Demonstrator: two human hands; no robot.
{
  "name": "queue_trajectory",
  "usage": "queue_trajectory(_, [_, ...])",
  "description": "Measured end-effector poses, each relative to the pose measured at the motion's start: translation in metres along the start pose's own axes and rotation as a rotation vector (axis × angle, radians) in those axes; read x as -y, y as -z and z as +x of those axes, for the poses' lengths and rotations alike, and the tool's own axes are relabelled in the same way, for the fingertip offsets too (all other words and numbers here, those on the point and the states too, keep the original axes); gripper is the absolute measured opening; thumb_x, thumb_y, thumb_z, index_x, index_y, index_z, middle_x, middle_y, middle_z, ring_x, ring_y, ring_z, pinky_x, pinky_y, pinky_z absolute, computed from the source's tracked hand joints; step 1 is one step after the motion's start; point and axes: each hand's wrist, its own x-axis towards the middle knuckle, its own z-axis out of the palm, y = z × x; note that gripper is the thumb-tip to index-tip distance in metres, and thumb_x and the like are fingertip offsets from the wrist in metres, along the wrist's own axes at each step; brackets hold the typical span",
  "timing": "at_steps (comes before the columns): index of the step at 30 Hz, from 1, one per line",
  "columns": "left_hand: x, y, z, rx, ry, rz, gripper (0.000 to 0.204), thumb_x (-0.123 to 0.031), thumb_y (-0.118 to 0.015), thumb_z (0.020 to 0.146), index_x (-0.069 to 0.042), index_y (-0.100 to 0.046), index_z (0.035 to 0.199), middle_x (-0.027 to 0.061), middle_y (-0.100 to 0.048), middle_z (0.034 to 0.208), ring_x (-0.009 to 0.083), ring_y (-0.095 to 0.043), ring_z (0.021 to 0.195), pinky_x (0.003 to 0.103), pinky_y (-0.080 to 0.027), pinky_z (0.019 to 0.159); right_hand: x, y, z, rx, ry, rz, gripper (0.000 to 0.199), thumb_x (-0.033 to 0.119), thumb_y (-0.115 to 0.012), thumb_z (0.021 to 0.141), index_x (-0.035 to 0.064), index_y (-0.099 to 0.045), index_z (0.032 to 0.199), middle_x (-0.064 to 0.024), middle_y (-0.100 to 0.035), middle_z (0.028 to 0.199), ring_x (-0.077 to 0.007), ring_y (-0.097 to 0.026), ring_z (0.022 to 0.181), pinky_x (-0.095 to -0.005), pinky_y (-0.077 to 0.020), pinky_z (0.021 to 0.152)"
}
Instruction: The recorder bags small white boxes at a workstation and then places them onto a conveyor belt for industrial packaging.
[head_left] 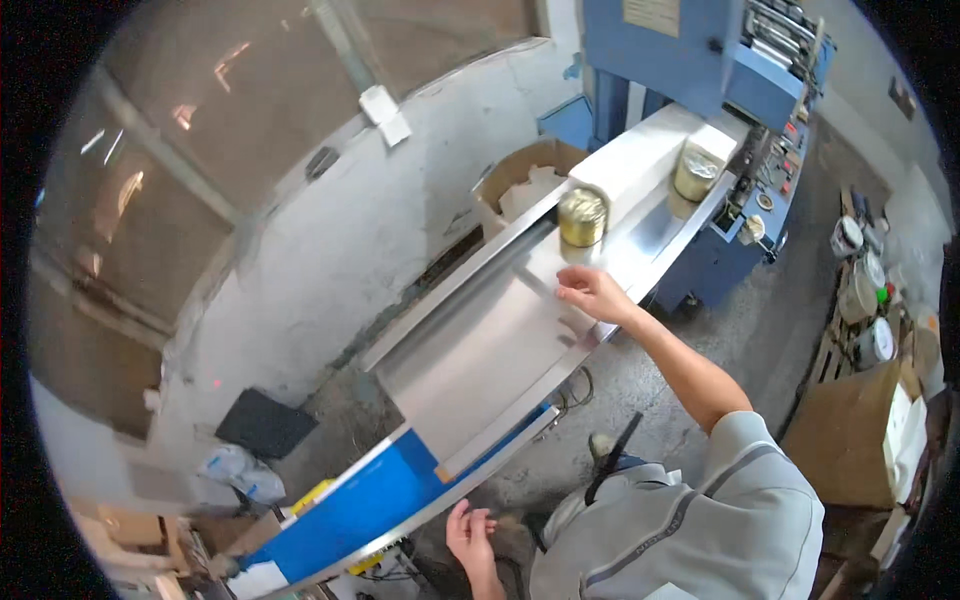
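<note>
My right hand (592, 294) reaches over a shiny metal feed table (480, 350). Its fingers are loosely bent and apart, with nothing visible in them; whether the fingertips touch the surface I cannot tell. Just beyond it stands a gold-coloured cylinder (583, 220) like a can, beside the near end of a long white stack that looks like paper (640, 165). A second, similar cylinder (696, 174) stands farther off, to the right of the stack. My left hand (470, 538) hangs low by the near side of a blue conveyor belt (350, 505), fingers slightly curled and apart, holding nothing.
At the far end of the table rises a blue machine (650, 60) with rollers and controls. A cardboard box (520, 180) stands beyond the table by the wall. Tubs (862, 285) and a large brown carton (850, 430) stand at right. A dark mat (265, 422) lies at left.
</note>
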Motion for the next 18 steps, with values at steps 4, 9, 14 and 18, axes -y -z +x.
queue_trajectory(4, [-0.013,-0.074,0.001,0.109,-0.039,0.051,0.032,-0.006,-0.062,0.094,0.005,-0.054,0.123,0.0134,-0.07,0.09,0.0161,-0.066,0.069,0.024,-0.052,0.06,0.0,0.059,0.049,-0.122,0.178,-0.202,0.042,0.024,-0.07,0.087,-0.0002,-0.061,0.12,-0.0214,-0.064,0.116,-0.0366,-0.062,0.109,-0.0412,-0.0492,0.095])
queue_trajectory(9, [-0.038,-0.13,0.017,0.229,-0.029,0.078,0.032,-0.008,-0.062,0.095,0.007,-0.054,0.121,0.0133,-0.07,0.092,0.016,-0.067,0.072,0.024,-0.052,0.063,-0.038,0.091,0.118,-0.266,0.52,-0.552,0.042,0.018,-0.071,0.081,0.0006,-0.058,0.117,-0.0203,-0.056,0.122,-0.0394,-0.051,0.119,-0.0445,-0.0449,0.098])
queue_trajectory(14, [-0.042,-0.153,0.057,0.244,-0.038,0.026,0.03,-0.009,-0.062,0.095,0.006,-0.055,0.12,0.0129,-0.07,0.093,0.0142,-0.067,0.073,0.023,-0.051,0.063,-0.055,0.105,0.144,-0.091,0.546,-0.881,0.059,0.023,-0.072,0.069,0.0078,-0.056,0.123,-0.0211,-0.052,0.125,-0.0414,-0.047,0.123,-0.0477,-0.0406,0.105])
queue_trajectory(18, [-0.049,-0.174,0.09,0.257,-0.064,-0.037,0.027,-0.011,-0.062,0.095,0.002,-0.056,0.118,0.0122,-0.069,0.092,0.0149,-0.065,0.073,0.024,-0.051,0.063,-0.045,0.117,0.153,0.038,0.405,-1.004,0.084,0.033,-0.08,0.062,0.0118,-0.048,0.137,-0.0271,-0.047,0.133,-0.0461,-0.046,0.125,-0.0476,-0.0399,0.107])
